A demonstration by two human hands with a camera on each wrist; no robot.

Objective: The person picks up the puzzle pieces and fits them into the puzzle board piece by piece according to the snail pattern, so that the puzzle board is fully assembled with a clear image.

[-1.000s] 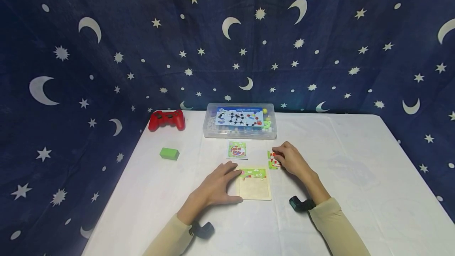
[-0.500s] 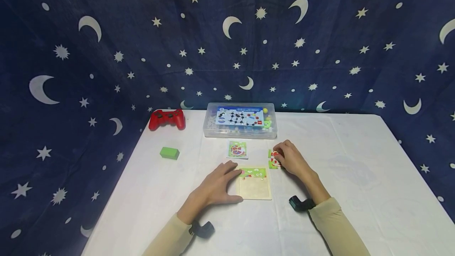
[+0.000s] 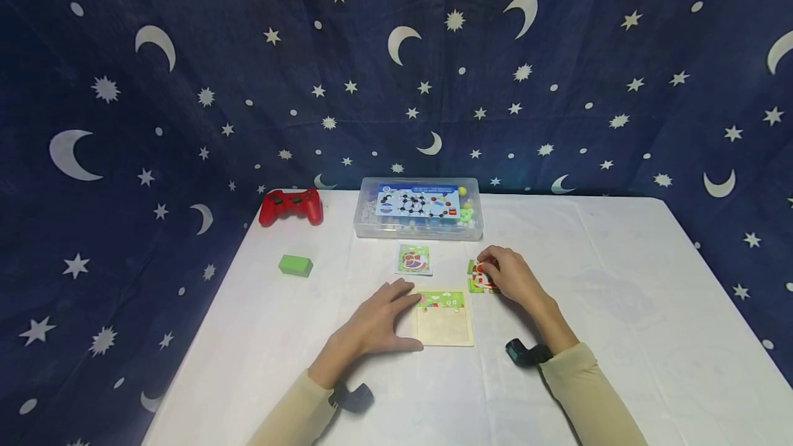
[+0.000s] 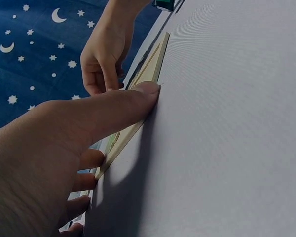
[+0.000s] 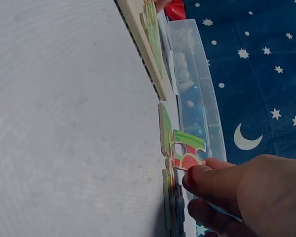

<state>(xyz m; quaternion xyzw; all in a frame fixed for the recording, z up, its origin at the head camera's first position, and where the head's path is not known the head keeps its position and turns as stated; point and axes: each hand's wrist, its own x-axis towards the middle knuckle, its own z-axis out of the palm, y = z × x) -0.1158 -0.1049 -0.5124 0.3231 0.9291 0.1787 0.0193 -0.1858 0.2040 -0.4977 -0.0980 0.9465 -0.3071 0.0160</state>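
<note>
A small green and red jigsaw piece (image 5: 187, 150) is pinched at its edge by the right hand (image 3: 509, 275), tilted up above other loose pieces (image 3: 476, 283) just right of the pale wooden puzzle tray (image 3: 443, 323). The left hand (image 3: 372, 325) lies spread flat, thumb and fingers touching the tray's left edge. All rest on a white-clothed worktop (image 3: 619, 308) before a dark blue curtain with moons and stars (image 3: 557, 54); a clear plastic box (image 3: 418, 209) stands behind.

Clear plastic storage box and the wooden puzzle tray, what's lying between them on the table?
In the head view, one small square picture card lies on the white tablecloth between the clear plastic box and the wooden puzzle tray.
</note>
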